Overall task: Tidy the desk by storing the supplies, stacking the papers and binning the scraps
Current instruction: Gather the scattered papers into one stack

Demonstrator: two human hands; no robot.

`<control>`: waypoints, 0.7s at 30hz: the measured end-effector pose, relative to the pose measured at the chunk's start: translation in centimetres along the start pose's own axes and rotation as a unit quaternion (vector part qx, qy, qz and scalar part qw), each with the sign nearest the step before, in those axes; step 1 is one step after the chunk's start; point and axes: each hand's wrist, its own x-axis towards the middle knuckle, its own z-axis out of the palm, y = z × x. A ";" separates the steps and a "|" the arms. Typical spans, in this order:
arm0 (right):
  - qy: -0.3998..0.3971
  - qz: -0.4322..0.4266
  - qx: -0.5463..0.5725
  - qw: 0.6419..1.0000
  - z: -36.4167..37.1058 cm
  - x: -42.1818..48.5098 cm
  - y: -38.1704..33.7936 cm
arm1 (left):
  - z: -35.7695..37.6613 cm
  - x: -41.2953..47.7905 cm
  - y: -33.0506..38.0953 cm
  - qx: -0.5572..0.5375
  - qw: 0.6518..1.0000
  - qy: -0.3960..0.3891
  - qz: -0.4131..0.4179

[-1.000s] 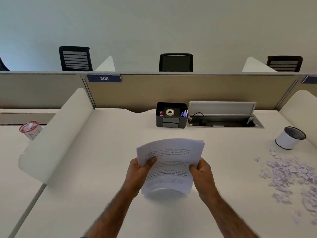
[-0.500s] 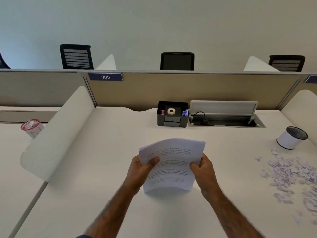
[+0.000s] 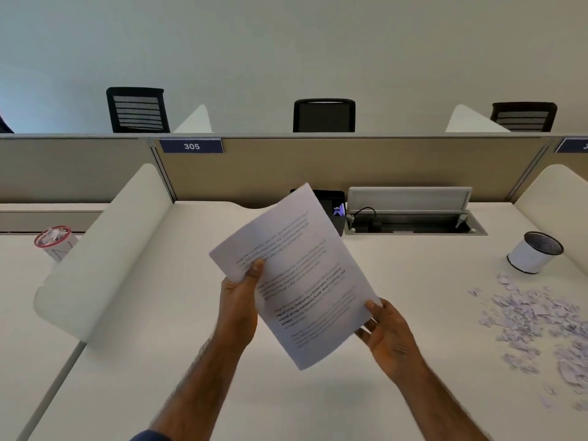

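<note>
- Holding a sheaf of white printed paper sheets [image 3: 296, 278] in the air above the pale worktop [image 3: 152, 361], the left hand [image 3: 238, 308] has its grip clenched on the sheaf's left edge, thumb on the printed face.
- The right hand [image 3: 386, 334] takes the sheaf's lower right corner in a looser grip, with its fingers spread beneath the sheets.
- The sheaf is tilted and not yet laid down, so I judge that stacking the papers is under way, not finished.
- Behind the sheaf, the black desk organiser [image 3: 334, 208] stands at the back panel; no loose supplies show on the worktop, so storing looks done.
- To the right, a wide scatter of torn white paper scraps [image 3: 541, 326] lies on the worktop.
- The white cylindrical bin with a dark mesh inside [image 3: 534, 254] stands just beyond the scraps; binning is still to do.
</note>
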 end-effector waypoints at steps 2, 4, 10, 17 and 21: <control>-0.032 0.015 0.077 0.996 1.2 -0.3 0.4 | 0.9 0.1 0.2 -0.036 0.999 0.006 -0.011; -0.071 0.013 0.092 0.993 2.3 -0.4 0.7 | 1.6 0.1 0.1 -0.062 0.998 0.017 -0.021; -0.013 -0.053 -0.015 0.998 2.2 0.6 -1.1 | -1.1 0.9 0.2 -0.027 0.998 0.034 -0.041; -0.013 -0.109 -0.233 0.966 1.5 0.0 -4.2 | -6.9 2.7 1.0 0.177 0.959 -0.140 -0.172; 0.039 -0.131 -0.256 0.957 1.5 0.7 -3.9 | -6.1 2.1 -1.1 0.200 0.955 -0.136 -0.170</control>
